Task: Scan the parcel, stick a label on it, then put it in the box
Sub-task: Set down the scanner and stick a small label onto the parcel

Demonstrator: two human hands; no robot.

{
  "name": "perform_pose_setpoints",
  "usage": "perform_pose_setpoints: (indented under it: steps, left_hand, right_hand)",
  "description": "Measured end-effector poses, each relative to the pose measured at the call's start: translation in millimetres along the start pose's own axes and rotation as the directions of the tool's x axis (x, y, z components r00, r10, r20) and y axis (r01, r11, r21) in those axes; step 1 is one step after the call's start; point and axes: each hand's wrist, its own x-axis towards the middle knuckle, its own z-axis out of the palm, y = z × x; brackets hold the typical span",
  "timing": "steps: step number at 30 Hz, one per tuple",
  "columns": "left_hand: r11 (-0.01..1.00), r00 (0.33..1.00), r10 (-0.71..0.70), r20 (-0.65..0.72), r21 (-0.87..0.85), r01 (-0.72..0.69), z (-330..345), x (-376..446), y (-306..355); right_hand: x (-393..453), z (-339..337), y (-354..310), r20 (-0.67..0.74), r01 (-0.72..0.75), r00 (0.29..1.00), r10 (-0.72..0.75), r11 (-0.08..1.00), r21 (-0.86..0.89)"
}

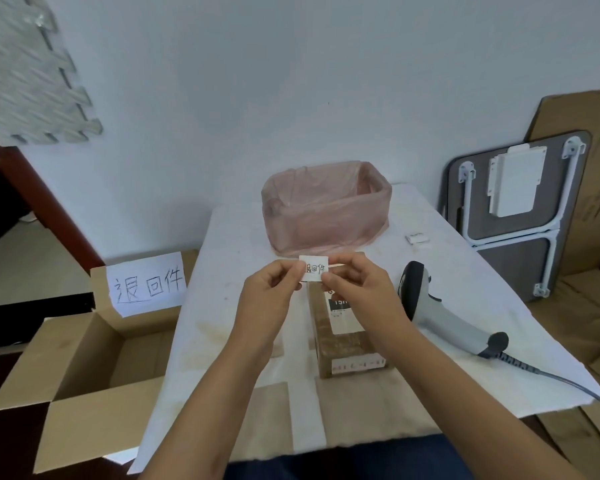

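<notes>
A small white label (314, 269) with handwritten characters is held up between both hands above the table. My left hand (271, 292) pinches its left edge and my right hand (355, 289) pinches its right edge. Just below and behind my right hand lies the parcel (343, 336), a brown taped carton with a printed shipping slip on top. An open cardboard box (84, 355) stands on the floor to the left of the table, with a handwritten paper sign (146, 284) on its rear flap. The grey barcode scanner (440, 313) lies on the table to the right of the parcel.
A bin lined with a pink plastic bag (326, 209) stands at the table's far side. A small stack of labels (418, 238) lies to its right. The scanner's cable (568, 386) trails off the table's right edge. A folded table (513, 216) and flattened cardboard lean against the wall at right.
</notes>
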Motion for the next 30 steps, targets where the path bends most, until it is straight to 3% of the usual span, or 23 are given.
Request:
perform_pose_setpoints:
  steps: [4,6,8,10,12,13,15,19,26,30]
  left_hand:
    - [0.999,0.999,0.037,0.000,0.033,-0.037,1.9,-5.5,-2.2]
    - [0.965,0.987,0.157,-0.036,0.219,-0.146,4.5,-7.2,-6.4]
    - [0.815,0.910,0.411,-0.061,0.472,-0.336,7.6,-11.7,-9.2]
    - [0.592,0.756,0.654,0.007,0.617,-0.518,10.1,-17.7,-8.6]
    - [0.388,0.634,0.759,0.145,0.681,-0.620,12.8,-21.4,-10.8]
    - [0.337,0.622,0.758,0.197,0.698,-0.631,14.5,-22.0,-12.4]
    - [0.351,0.678,0.697,0.233,0.714,-0.606,18.2,-20.3,-15.6]
    - [0.494,0.803,0.559,0.206,0.695,-0.522,25.0,-17.3,-23.5]
    - [0.554,0.835,0.520,0.180,0.673,-0.491,32.2,-18.4,-19.7]
    - [0.722,0.896,0.424,0.130,0.549,-0.421,34.9,-21.8,-14.4]
  right_hand:
    - [-4.9,-7.9,2.6,-0.044,-0.049,0.998,0.048,0.999,-0.013]
    - [-6.7,-11.3,4.6,-0.077,-0.073,0.995,0.071,0.997,-0.028]
    - [-8.4,-14.4,7.5,-0.112,-0.089,0.990,0.086,0.996,-0.030]
    - [-10.3,-16.8,10.1,-0.138,-0.090,0.987,0.084,0.995,-0.041]
    - [-12.5,-18.6,11.7,-0.153,-0.084,0.985,0.075,0.995,-0.053]
    - [-13.9,-19.1,12.1,-0.156,-0.080,0.985,0.071,0.995,-0.054]
    - [-17.1,-19.6,11.9,-0.159,-0.068,0.986,0.059,0.996,-0.050]
    - [-22.2,-20.5,11.0,-0.152,-0.035,0.988,0.029,0.999,-0.040]
    - [-28.6,-24.7,13.0,-0.145,0.006,0.989,-0.006,1.000,-0.003]
    - [-29.1,-25.2,13.2,-0.157,0.029,0.987,-0.029,1.000,0.000]
